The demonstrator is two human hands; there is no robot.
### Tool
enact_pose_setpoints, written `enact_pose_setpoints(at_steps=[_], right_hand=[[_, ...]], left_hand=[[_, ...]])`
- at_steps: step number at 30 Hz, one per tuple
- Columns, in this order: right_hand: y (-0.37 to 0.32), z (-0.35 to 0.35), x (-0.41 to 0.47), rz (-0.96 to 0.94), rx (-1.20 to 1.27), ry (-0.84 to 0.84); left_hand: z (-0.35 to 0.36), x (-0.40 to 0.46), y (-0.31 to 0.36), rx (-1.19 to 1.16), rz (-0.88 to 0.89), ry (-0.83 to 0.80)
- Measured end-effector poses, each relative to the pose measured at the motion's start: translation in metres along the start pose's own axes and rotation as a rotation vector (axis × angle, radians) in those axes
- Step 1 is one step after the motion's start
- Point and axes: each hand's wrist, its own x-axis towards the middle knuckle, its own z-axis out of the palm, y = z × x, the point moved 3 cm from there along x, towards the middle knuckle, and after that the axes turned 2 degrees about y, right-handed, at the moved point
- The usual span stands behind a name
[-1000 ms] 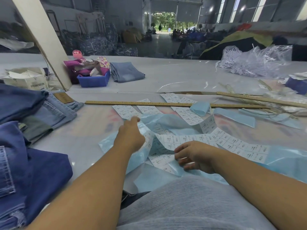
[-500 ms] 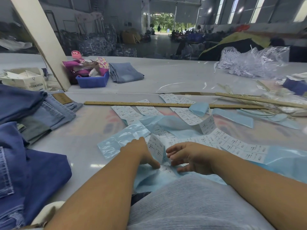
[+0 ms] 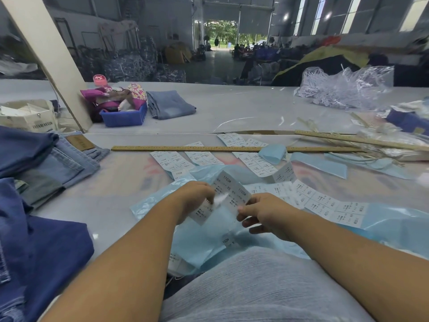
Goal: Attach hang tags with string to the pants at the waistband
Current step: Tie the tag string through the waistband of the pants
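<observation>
Both hands are working one printed label sheet, lifted off the desk at the centre of the view, just this side of the pale blue backing paper. The step in hand looks like separating a single tag from the sheet, well ahead of any stringing. To do it cleanly, tear or peel along the printed division with the two grips close together on either side of the line, so the paper does not rip across the text.

The left hand comes in from 7 o'clock, knuckles up, its fingers curled and pinching the sheet's left edge. The right hand comes in from 4 o'clock, thumb and forefinger pinching the sheet's right lower corner, the other fingers loosely bent beneath.

More label sheets trail away toward 2 o'clock, and others lie at 12 o'clock beside the wooden ruler. The pants are stacked at 8 to 9 o'clock, well apart from the hands; no waistband is being handled yet
</observation>
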Motion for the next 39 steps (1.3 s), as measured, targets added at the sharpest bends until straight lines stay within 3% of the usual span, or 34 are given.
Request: enact_pose_setpoints(at_steps=[7,15,21,36,39], right_hand=[[-0.004,-0.001,-0.006,0.019,0.021,-0.01],[-0.007,-0.005,-0.01,0.067,0.036,0.016],[-0.009,0.011,-0.018,0.036,0.079,-0.248],[-0.013,0.005,-0.011,-0.035,0.103,-0.004],[-0.013,0.005,-0.011,-0.03,0.166,0.012]], left_hand=[[-0.003,0.005,-0.004,0.008,0.007,0.101],[-0.007,0.007,-0.004,0.168,0.078,0.243],[0.001,0.005,0.006,-0.029,0.091,0.284],[0.009,0.002,0.014,-0.262,0.098,0.229],[0.009,0.002,0.013,-0.028,0.206,0.267]])
